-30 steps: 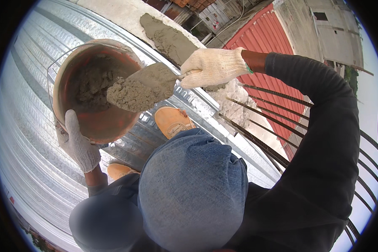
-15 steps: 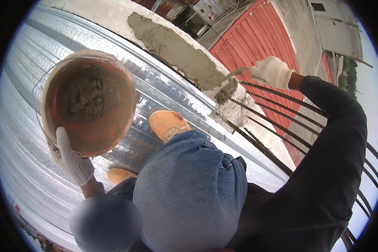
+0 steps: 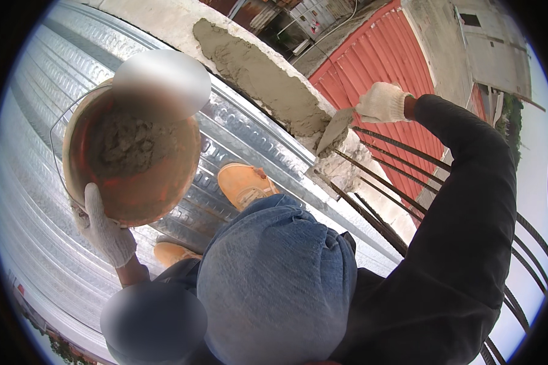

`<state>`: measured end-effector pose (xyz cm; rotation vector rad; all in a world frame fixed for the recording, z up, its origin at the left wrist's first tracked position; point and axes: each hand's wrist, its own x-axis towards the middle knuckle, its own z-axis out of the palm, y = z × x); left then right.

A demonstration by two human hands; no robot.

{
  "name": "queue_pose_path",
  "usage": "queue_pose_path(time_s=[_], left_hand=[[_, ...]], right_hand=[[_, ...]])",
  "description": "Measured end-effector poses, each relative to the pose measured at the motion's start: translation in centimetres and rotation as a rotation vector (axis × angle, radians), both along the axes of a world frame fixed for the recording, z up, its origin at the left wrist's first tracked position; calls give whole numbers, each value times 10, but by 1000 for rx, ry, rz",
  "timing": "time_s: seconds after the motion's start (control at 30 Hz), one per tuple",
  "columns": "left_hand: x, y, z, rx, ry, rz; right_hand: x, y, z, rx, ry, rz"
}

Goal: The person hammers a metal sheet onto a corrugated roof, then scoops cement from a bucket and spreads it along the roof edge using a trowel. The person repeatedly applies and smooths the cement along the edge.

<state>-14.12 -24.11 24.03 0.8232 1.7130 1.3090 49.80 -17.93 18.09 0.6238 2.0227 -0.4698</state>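
The trowel (image 3: pixel 333 129) is held in a closed grip by the gloved right hand (image 3: pixel 382 102), the fingers wrapped round its handle, with the blade angled down onto the near end of the mortar bed (image 3: pixel 263 79). The mortar bed is taken as the landmark: it lies as a long grey ridge along the top of the pale wall (image 3: pixel 164 21), and the trowel tip is set at its lower right end, touching or just above the wet mix; which of the two cannot be told. The orange bucket (image 3: pixel 131 158) is held well to the left of the bed by the gloved left hand (image 3: pixel 106 231), whose grip is closed under the rim at the bucket's lower edge; a mass of grey mortar is seen inside. Between bucket and bed, corrugated metal sheeting (image 3: pixel 36 182) runs below the wall, and tan boots (image 3: pixel 243 182) are planted on it. Dark reinforcing bars (image 3: pixel 396 182) project just right of the bed's end, under the trowel arm.

The step in hand is judged to be the spreading and shaping of laid mortar at the bed's end. The next move would call for the blade to be drawn flat along the ridge, kept clear of the bars, and the bucket kept level for reloading.
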Motion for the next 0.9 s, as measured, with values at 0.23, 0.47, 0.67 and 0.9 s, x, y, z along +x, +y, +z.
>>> queue_pose_path(time_s=[0.23, 0.47, 0.67, 0.9], left_hand=[[0, -2, -2, -11, 46, 29], [2, 0, -2, 1, 47, 30], [6, 3, 2, 2, 46, 30], [7, 3, 2, -1, 71, 10]], right_hand=[[-24, 28, -28, -1, 92, 41], [-28, 46, -39, 40, 128, 32], [-34, 67, -43, 119, 230, -29], [-50, 89, -47, 228, 381, -156]])
